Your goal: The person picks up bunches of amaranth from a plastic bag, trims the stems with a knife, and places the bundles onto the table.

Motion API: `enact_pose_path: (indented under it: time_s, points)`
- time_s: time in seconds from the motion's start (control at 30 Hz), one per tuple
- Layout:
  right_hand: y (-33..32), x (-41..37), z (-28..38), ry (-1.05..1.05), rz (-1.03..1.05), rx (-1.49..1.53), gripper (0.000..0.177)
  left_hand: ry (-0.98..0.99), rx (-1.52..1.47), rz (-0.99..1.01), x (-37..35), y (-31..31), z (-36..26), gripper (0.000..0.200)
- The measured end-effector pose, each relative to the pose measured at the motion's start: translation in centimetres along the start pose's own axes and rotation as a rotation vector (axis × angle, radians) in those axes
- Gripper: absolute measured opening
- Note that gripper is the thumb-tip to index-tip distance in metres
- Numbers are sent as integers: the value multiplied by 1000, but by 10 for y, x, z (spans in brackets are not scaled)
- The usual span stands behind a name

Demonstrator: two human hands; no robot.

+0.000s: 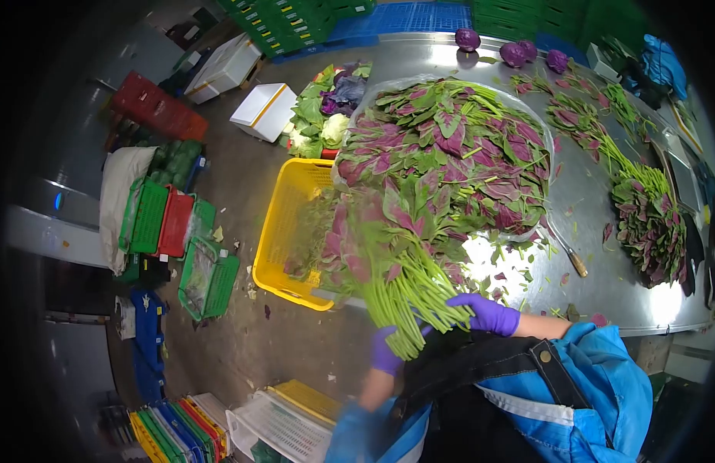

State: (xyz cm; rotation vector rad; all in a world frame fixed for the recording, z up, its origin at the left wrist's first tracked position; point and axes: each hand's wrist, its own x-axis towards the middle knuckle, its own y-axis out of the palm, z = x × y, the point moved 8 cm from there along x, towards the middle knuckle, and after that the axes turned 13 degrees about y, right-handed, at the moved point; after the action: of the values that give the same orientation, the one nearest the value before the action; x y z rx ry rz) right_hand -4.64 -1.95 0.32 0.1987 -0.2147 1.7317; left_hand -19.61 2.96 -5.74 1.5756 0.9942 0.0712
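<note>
A large bunch of red-and-green leafy vegetables (407, 289) hangs between my two purple-gloved hands, its green stems toward my body. My left hand (386, 351) is closed around the stems on their left side, partly hidden by them. On the right side, my right hand (485, 312) grips the stem ends. The leaves reach over the yellow crate (276, 258) and the near side of a big leafy pile (458, 154) in clear plastic on the metal table (596, 297). Blurring softens the bunch's left leaves.
Another leafy bunch (650, 224) lies at the table's right, near a wooden-handled knife (569, 251). Purple cabbages (513, 54) sit along the far edge. Green crates (207, 278), a white foam box (265, 112) and a white basket (284, 428) stand on the floor.
</note>
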Motion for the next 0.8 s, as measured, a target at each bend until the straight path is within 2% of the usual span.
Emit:
enact_pose_path:
  time_s: [0.03,0.07,0.1,0.13,0.2,0.23,0.27,0.33,0.37,0.4,0.47,0.5,0.53,0.6,0.63,0.67,0.73,0.77,0.8]
  points:
    - [2,3,-20,498,-18,753,39,1,-97,47,-6,16,2,52]
    - [30,-13,-33,996,-40,1503,39,2,-98,44,-5,9,8,52]
    - [31,-18,-42,1063,-129,1465,39,-23,48,-76,-2,-4,16,51]
    - [32,-17,-46,1063,-129,1463,39,-47,195,-194,-1,-17,22,49]
    - [30,-12,-55,1114,-91,1071,40,-40,239,-184,6,-11,29,43]
    - [25,0,-46,924,-10,687,40,-82,302,-170,8,-5,32,42]
    - [29,2,-46,924,-10,686,40,-124,364,-156,9,-4,35,41]
    - [24,6,-45,902,-5,168,33,-100,412,-146,14,-21,35,40]
    - [17,6,-41,880,-23,59,36,-77,466,-137,15,-31,33,39]
    - [14,1,-40,878,-24,59,36,-76,467,-136,10,-28,32,39]
    - [10,-19,-49,1042,-128,583,39,17,224,-59,-2,3,21,39]
    - [18,-21,-38,1050,-91,946,35,-15,148,-32,-6,13,21,39]
    - [19,-19,-34,1055,-89,946,35,-14,145,-36,-8,11,23,39]
    - [29,-22,-39,1267,-120,916,33,105,650,98,-7,11,21,37]
    - [20,-5,-34,1045,-44,547,45,168,905,170,-3,13,20,36]
    - [24,-7,-50,1041,-45,546,45,170,908,173,3,9,24,36]
    - [30,-2,-67,955,65,175,48,-24,308,-186,16,-24,43,36]
    - [25,-4,-68,987,51,51,46,-25,310,-181,19,-28,45,36]
    - [24,-4,-62,985,48,49,46,37,407,-216,18,-33,40,33]
